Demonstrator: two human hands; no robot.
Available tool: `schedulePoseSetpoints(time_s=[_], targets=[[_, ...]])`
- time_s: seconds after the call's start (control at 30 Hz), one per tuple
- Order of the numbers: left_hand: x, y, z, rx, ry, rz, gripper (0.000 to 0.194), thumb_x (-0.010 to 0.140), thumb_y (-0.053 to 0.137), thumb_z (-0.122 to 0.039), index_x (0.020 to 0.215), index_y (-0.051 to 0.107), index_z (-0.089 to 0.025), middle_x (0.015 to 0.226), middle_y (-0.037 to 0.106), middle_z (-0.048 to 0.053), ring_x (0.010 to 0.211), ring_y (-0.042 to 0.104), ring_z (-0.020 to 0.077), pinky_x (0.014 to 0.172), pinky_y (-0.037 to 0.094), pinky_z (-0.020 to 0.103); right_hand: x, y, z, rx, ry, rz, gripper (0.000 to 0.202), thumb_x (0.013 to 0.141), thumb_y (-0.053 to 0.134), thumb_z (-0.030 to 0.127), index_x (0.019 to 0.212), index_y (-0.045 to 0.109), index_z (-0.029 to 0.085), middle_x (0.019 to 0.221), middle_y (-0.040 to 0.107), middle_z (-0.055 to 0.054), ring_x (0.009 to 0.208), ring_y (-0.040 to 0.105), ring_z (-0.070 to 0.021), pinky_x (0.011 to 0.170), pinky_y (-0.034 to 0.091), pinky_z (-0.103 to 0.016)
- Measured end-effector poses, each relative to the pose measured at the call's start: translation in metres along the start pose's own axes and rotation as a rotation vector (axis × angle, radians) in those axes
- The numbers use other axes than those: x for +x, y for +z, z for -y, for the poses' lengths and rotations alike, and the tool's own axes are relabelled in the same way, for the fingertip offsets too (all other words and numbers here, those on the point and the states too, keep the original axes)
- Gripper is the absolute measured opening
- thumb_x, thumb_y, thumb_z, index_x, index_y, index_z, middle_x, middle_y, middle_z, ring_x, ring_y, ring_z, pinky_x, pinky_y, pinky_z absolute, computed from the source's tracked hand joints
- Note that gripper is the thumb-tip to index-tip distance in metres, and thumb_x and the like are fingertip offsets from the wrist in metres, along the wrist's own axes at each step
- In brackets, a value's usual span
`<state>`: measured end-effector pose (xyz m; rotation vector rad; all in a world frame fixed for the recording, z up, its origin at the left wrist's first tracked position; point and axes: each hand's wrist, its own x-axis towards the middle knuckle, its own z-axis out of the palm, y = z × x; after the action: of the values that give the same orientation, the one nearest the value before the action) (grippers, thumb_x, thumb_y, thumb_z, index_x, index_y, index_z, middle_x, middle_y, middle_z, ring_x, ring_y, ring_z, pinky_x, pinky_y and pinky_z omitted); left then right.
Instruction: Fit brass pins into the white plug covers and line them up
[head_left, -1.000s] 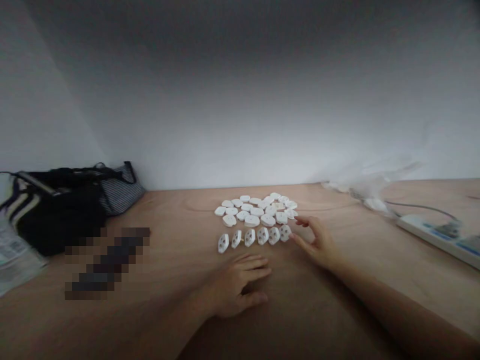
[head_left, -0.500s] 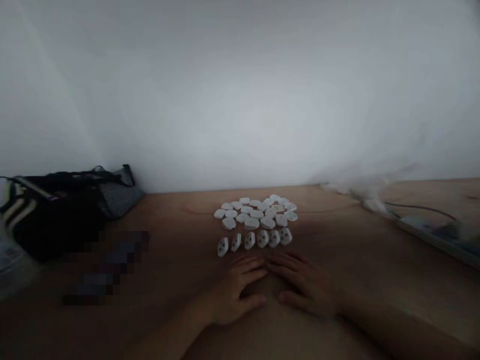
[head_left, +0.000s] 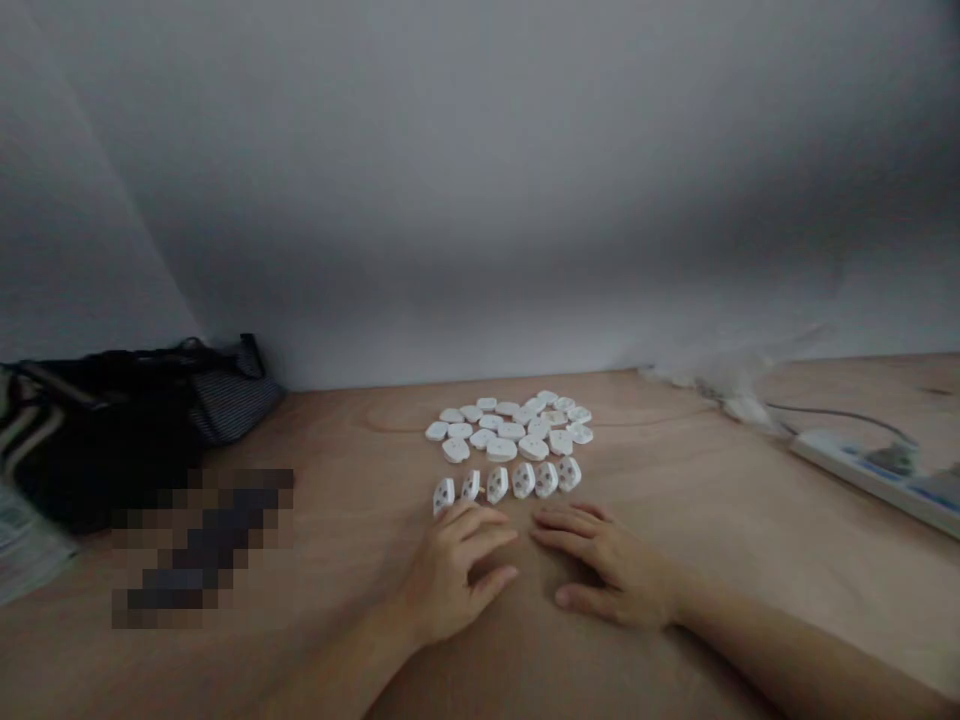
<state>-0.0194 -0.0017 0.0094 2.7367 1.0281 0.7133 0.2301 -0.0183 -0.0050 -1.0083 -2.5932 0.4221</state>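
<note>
Plugs [head_left: 523, 480], six of them, stand in a row on the wooden table [head_left: 330, 540], just beyond both hands. At the row's left end, the left hand [head_left: 461, 570] has its fingers loosely spread and its thumb held well away from them; its fingertips overlap the foot of the first plug, though whether they touch it cannot be told. Nearer the person than the row's right half, the right hand [head_left: 607, 565] is palm down, fingers slightly spread and thumb out to the side. From left to right, every plug in the row is white, rounded at the corners and set on edge, with dark holes in its face. Behind the row, more white plugs [head_left: 511, 431] lie flat in a loose cluster. Compared with half a second ago, the left hand has shifted slightly left, closer to the row's first plug; the right hand has stayed nearly put, having been at the row's right end a second ago.
</note>
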Motion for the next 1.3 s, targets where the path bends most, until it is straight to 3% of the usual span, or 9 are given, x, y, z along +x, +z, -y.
schedulePoseSetpoints(time_s=[0.1, 0.17, 0.23, 0.4, 0.63, 0.77, 0.9, 1.07, 1.3], targets=[[0.001, -0.010, 0.022, 0.092, -0.119, -0.201, 0.022, 0.081, 0.057, -0.031, 0.099, 0.065, -0.020, 0.110, 0.060, 0.009, 0.104, 0.054, 0.0262, 0.094, 0.041, 0.043, 0.001, -0.001, 0.001, 0.007, 0.018, 0.008, 0.063, 0.080, 0.054, 0.050, 0.135, 0.038, 0.024, 0.139, 0.040, -0.010, 0.125, 0.038, -0.0280, 0.104, 0.025, -0.048], [0.000, -0.018, 0.040, 0.072, -0.194, -0.170, 0.038, 0.081, 0.056, -0.032, 0.117, 0.056, -0.021, 0.124, 0.053, 0.010, 0.115, 0.048, 0.0278, 0.098, 0.038, 0.044, 0.001, -0.002, 0.001, 0.002, 0.020, 0.017, 0.063, 0.080, 0.054, 0.051, 0.135, 0.038, 0.024, 0.139, 0.041, -0.010, 0.126, 0.038, -0.0278, 0.103, 0.025, -0.048], [-0.002, -0.022, 0.056, 0.004, -0.219, -0.047, 0.050, 0.082, 0.055, -0.034, 0.130, 0.044, -0.022, 0.133, 0.046, 0.010, 0.121, 0.044, 0.0274, 0.101, 0.036, 0.043, 0.001, -0.002, 0.000, -0.002, 0.019, 0.022, 0.063, 0.080, 0.054, 0.051, 0.135, 0.038, 0.024, 0.138, 0.041, -0.010, 0.125, 0.038, -0.0274, 0.103, 0.026, -0.047], [-0.003, -0.022, 0.070, -0.081, -0.252, 0.056, 0.044, 0.084, 0.051, -0.031, 0.127, 0.047, -0.023, 0.129, 0.052, 0.007, 0.118, 0.048, 0.0252, 0.101, 0.036, 0.040, 0.002, 0.000, 0.000, -0.002, 0.021, -0.004, 0.061, 0.079, 0.055, 0.049, 0.133, 0.042, 0.022, 0.137, 0.043, -0.011, 0.124, 0.040, -0.0272, 0.102, 0.027, -0.047], [0.000, -0.034, 0.046, -0.163, -0.303, -0.067, 0.041, 0.075, 0.063, -0.033, 0.113, 0.055, -0.022, 0.109, 0.063, 0.006, 0.097, 0.059, 0.0235, 0.088, 0.047, 0.037, 0.002, -0.002, 0.001, 0.014, 0.007, -0.028, 0.059, 0.078, 0.057, 0.047, 0.130, 0.045, 0.023, 0.134, 0.046, -0.010, 0.122, 0.042, -0.0275, 0.100, 0.030, -0.047], [0.004, -0.015, 0.011, -0.314, -0.301, -0.194, 0.042, 0.068, 0.071, -0.034, 0.105, 0.056, -0.020, 0.101, 0.065, 0.005, 0.093, 0.061, 0.0229, 0.086, 0.048, 0.036, 0.002, 0.002, -0.001, 0.021, 0.016, -0.080, 0.054, 0.078, 0.058, 0.044, 0.127, 0.048, 0.021, 0.130, 0.050, -0.011, 0.119, 0.045, -0.0277, 0.099, 0.032, -0.047], [0.011, 0.013, -0.013, -0.424, -0.323, -0.220, 0.036, 0.065, 0.072, -0.024, 0.096, 0.054, -0.019, 0.092, 0.067, 0.005, 0.083, 0.064, 0.0209, 0.078, 0.052, 0.033, 0.001, 0.008, -0.005, 0.068, 0.049, -0.167, 0.049, 0.078, 0.060, 0.040, 0.121, 0.053, 0.019, 0.124, 0.055, -0.011, 0.114, 0.049, -0.0271, 0.097, 0.036, -0.045], [0.014, 0.029, -0.017, -0.594, -0.324, -0.171, 0.032, 0.065, 0.071, -0.018, 0.087, 0.049, -0.019, 0.098, 0.065, 0.005, 0.088, 0.063, 0.0211, 0.077, 0.050, 0.032, 0.002, 0.008, -0.004, 0.150, 0.071, -0.231, 0.051, 0.076, 0.062, 0.033, 0.124, 0.048, 0.022, 0.122, 0.056, -0.009, 0.110, 0.052, -0.0259, 0.094, 0.040, -0.043], [0.015, 0.033, -0.012, -0.645, -0.305, -0.093, 0.038, 0.063, 0.076, -0.027, 0.088, 0.049, -0.019, 0.087, 0.064, 0.002, 0.080, 0.061, 0.0199, 0.070, 0.049, 0.031, 0.003, 0.007, -0.002, 0.153, -0.070, -0.227, 0.061, 0.077, 0.061, 0.026, 0.134, 0.037, 0.026, 0.130, 0.048, -0.008, 0.116, 0.047, -0.0251, 0.097, 0.038, -0.043]])
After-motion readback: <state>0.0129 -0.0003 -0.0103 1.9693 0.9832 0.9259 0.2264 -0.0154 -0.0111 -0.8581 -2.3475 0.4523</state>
